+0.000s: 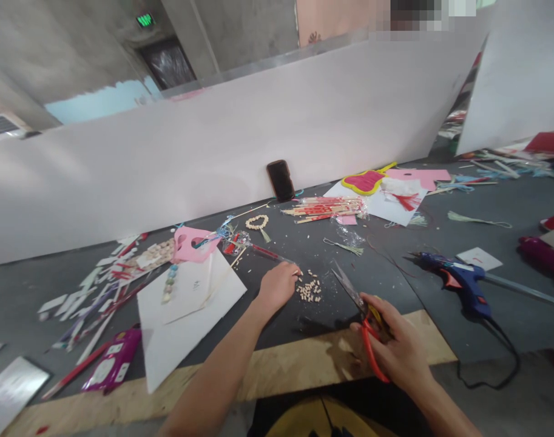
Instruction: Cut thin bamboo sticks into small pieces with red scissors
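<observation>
My left hand [279,285] rests low over the dark table, fingers pinched together at the edge of a small heap of short pale pieces [309,290]. Something tiny and light shows at its fingertips, too small to name. In my right hand [399,340] is a pair of scissors [371,349] with red handles, its slightly parted blades pointing away from me toward the heap. Beyond my left hand lie a thin red pencil-like stick [268,252] and a beaded bracelet [257,222] with a pale tassel.
A blue glue gun [461,279] with its cord lies right. A phone [280,180] leans on the white partition [213,145]. Bundled red-and-wood sticks [324,208], a tassel [344,246], white sheets [176,340], pink cutouts [192,243] and a purple packet [115,358] lie around.
</observation>
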Available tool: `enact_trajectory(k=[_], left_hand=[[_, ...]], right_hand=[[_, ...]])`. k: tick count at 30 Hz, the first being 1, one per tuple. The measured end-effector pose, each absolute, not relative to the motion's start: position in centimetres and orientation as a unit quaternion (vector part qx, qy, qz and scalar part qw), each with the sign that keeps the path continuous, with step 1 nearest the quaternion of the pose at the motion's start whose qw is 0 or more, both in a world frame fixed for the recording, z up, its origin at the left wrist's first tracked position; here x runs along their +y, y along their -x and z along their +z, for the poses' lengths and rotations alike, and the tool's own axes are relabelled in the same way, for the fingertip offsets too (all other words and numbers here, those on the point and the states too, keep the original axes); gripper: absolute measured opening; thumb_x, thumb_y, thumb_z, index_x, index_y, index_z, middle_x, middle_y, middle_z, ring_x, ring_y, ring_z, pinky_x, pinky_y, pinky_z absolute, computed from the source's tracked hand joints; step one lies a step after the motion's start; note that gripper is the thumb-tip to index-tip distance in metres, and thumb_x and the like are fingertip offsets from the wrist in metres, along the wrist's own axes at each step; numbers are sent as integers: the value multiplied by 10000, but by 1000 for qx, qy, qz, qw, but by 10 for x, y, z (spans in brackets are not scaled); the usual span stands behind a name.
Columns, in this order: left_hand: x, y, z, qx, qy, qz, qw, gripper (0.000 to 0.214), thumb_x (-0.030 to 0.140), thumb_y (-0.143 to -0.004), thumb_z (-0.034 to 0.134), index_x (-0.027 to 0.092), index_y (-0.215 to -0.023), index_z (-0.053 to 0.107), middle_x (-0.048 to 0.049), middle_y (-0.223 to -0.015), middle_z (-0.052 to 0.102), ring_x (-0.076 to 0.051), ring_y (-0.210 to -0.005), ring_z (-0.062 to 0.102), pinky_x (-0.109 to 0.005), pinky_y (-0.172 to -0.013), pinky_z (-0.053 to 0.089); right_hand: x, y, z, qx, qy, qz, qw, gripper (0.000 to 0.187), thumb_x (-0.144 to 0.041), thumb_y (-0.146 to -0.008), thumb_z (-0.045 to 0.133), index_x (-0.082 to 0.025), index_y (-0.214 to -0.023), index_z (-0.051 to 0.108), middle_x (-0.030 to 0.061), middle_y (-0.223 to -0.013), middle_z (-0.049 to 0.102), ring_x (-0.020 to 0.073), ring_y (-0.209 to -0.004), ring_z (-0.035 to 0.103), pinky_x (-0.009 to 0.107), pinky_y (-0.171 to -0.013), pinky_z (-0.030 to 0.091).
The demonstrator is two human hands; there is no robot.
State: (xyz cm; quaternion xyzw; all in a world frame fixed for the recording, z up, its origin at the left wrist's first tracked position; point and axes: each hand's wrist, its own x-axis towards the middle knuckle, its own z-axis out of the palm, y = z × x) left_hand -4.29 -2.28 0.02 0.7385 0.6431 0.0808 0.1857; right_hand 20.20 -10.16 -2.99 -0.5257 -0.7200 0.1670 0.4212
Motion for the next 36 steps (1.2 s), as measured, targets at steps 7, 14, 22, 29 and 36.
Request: enact_trajectory(k=[7,14,22,29,36], left_hand=[[-17,35,6,665,-721,87,176,178,251,-839,492,218,-844,667,-69,-929,678,-226,-921,610,-292,-782,427],[-13,25,7,649,-719,136,211,140,191,-779,522,193,-724,650,-64,-837,665,-215,-849,604,-280,-742,416],[-46,30,22,584,-632,324,393,188,356,-808,564,174,-807,607,43,-611,547,-86,-520,468,-200,-505,356],[-74,22,34,431,-392,492,647,280,244,-635,765,171,-761,527,70,-604,510,-19,-420,319,-166,-386,179],[-83,20,39,416,-362,528,645,384,192,-606,784,200,-847,485,58,-703,575,-30,-475,429,-143,-384,224]], right_hand=[[-102,-202,-27,-722,525,183,412,420,-432,-781,612,-224,-1143,564,59,-950,661,196,-840,644,308,-717,526],[-101,-202,-26,-732,516,171,410,400,-422,-796,597,-219,-1139,561,54,-909,658,185,-799,643,295,-677,524],[-102,-201,-27,-737,519,155,404,406,-423,-803,590,-232,-1159,543,56,-939,658,191,-826,644,302,-700,527],[-108,-189,-4,-806,478,115,328,406,-377,-801,580,-215,-1172,542,76,-966,649,198,-828,633,300,-679,528],[-114,-182,12,-825,471,91,298,354,-332,-813,536,-213,-1145,566,89,-996,660,204,-815,638,315,-673,531]])
